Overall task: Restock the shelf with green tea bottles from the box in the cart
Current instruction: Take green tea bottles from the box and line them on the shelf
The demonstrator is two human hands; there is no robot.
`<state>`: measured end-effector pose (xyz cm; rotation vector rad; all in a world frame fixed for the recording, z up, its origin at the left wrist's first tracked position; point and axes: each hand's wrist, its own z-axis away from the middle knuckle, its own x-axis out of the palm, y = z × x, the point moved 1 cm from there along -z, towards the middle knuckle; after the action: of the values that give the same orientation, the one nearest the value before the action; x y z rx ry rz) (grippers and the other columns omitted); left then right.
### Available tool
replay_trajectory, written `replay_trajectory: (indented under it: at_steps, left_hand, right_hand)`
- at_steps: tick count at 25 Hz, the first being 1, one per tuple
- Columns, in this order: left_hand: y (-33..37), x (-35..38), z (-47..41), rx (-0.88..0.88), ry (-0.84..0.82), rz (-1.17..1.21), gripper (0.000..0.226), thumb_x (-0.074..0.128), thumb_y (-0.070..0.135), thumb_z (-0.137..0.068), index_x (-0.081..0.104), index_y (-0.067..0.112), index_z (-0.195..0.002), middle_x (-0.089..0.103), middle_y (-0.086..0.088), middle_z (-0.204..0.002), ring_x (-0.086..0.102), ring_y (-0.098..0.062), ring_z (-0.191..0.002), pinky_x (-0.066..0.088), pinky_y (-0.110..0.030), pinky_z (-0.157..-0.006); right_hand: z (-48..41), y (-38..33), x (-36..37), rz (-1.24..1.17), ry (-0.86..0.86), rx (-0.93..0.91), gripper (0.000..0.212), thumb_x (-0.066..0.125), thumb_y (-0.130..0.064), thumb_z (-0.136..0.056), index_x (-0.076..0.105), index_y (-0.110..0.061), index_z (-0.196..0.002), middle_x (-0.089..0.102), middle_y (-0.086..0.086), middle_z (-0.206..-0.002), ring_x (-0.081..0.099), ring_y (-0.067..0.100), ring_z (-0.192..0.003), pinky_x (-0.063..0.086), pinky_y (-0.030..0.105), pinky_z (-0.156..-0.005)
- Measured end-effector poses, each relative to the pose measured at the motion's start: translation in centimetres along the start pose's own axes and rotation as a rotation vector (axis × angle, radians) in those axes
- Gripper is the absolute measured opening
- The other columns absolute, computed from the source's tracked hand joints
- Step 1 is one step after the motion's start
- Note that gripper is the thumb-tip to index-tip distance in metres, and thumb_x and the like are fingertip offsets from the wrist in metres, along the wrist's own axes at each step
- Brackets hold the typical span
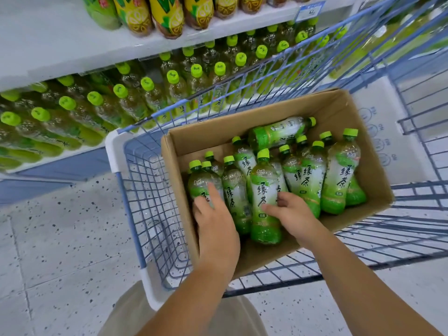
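Now right grip [293, 214] holds the centre bottle [264, 180]; left grip [215, 221] lies flat on leftmost bottle [201, 180].

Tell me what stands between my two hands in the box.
One upright green tea bottle stands between the left hand and the held bottle in the right hand; head view.
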<state>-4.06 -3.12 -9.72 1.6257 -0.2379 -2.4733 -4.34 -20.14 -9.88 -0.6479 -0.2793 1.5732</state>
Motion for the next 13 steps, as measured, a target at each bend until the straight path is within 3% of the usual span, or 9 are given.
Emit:
replay_trajectory:
  at_steps: [4, 6, 8, 10, 13]
  left_hand:
    - [-0.3, 0.3, -1.1, -0.216, -0.054, 0.460, 0.119, 0.085, 0.012, -0.073, 0.000, 0.013, -0.157, 0.021, -0.015, -0.149, 0.040, -0.031, -0.133, 0.038, -0.037, -0.113]
    - [-0.4, 1.0, -2.2, -0.373, -0.185, 0.569, 0.125, 0.086, 0.014, -0.071, -0.005, 0.018, -0.157, 0.022, -0.013, -0.155, 0.032, -0.032, -0.141, 0.032, -0.042, -0.117]
    - [-0.4, 1.6, -3.3, -0.457, -0.261, 0.615, 0.121, 0.085, 0.019, -0.065, 0.003, 0.022, -0.154, 0.036, -0.013, -0.148, 0.039, -0.033, -0.136, 0.038, -0.047, -0.113]
    - [-0.4, 1.9, -3.8, -0.512, -0.282, 0.707, 0.111, 0.081, 0.019, -0.062, 0.011, 0.024, -0.148, 0.041, -0.011, -0.140, 0.047, -0.033, -0.126, 0.044, -0.048, -0.106]
    - [-0.4, 2.4, -4.1, -0.570, -0.305, 0.834, 0.091, 0.081, 0.018, -0.063, 0.023, 0.020, -0.134, 0.046, -0.010, -0.131, 0.054, -0.031, -0.115, 0.051, -0.047, -0.098]
  right_hand:
    - [-0.6, 0.7, -0.5, -0.037, 0.005, 0.014, 0.022, 0.072, -0.017, -0.090, 0.055, -0.024, -0.102, 0.060, -0.013, -0.095, 0.058, 0.012, -0.098, 0.042, 0.018, -0.073]
    - [-0.8, 0.8, -0.2, -0.098, -0.013, 0.024, 0.022, 0.070, -0.013, -0.092, 0.055, -0.029, -0.091, 0.058, -0.016, -0.089, 0.058, 0.009, -0.089, 0.040, 0.015, -0.066]
    - [-1.4, 1.1, 0.1, -0.118, -0.015, 0.045, 0.022, 0.069, -0.010, -0.092, 0.057, -0.028, -0.090, 0.061, -0.014, -0.089, 0.058, 0.004, -0.083, 0.040, 0.012, -0.062]
    - [-2.1, 1.3, 0.4, -0.129, -0.044, 0.070, 0.022, 0.072, -0.014, -0.089, 0.064, -0.017, -0.110, 0.070, -0.002, -0.107, 0.065, 0.012, -0.096, 0.048, 0.020, -0.070]
    - [-2.8, 1.4, 0.9, -0.225, -0.068, 0.108, 0.057, 0.069, -0.020, -0.092, 0.046, -0.013, -0.144, 0.053, 0.002, -0.142, 0.053, 0.024, -0.128, 0.046, 0.039, -0.101]
